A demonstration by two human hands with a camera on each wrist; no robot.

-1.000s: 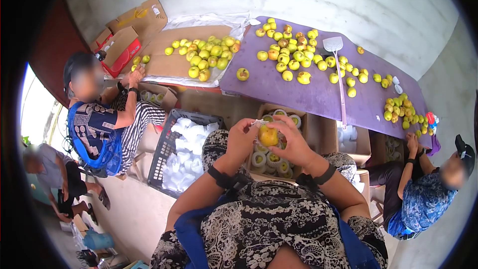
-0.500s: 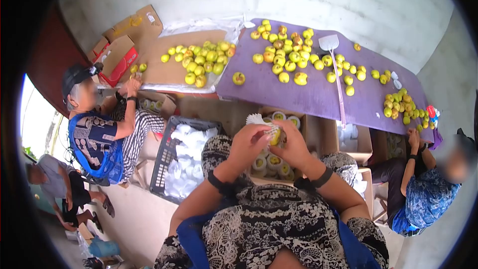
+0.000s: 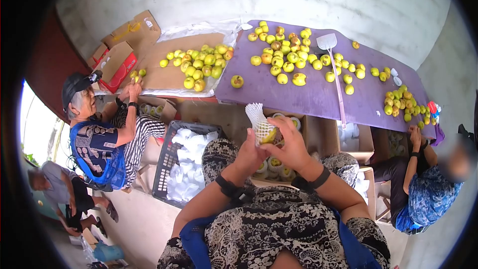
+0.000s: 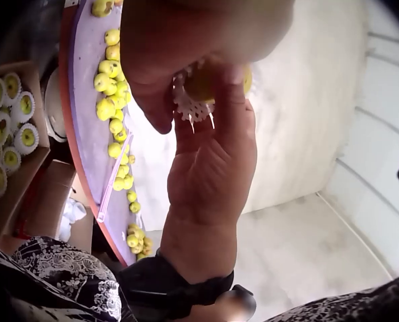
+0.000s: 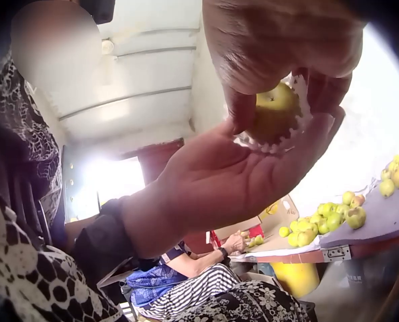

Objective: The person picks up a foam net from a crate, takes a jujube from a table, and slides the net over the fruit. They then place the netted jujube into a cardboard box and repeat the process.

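The left grip (image 3: 249, 154) is clasping a fruit (image 5: 276, 119) in its foam net (image 3: 257, 118), probably steadying it; the right grip (image 3: 292, 144) is pinching it, packed fruits (image 3: 274, 162) sitting below.

Around the held fruit (image 3: 269, 136): crate (image 3: 161, 178) at nine o'clock, table (image 3: 298, 100) with loose fruit (image 3: 290, 58) at one — box (image 4: 26, 176) probably beneath.

Fly swatter (image 3: 337, 89) across purple surface (image 3: 298, 100): head toward far edge, handle to near edge. Red-sided carton (image 3: 122, 73), left end of cardboard-covered surface (image 3: 157, 69). Seated person (image 3: 97, 142), near edge there; another person (image 3: 434, 197), purple right end.
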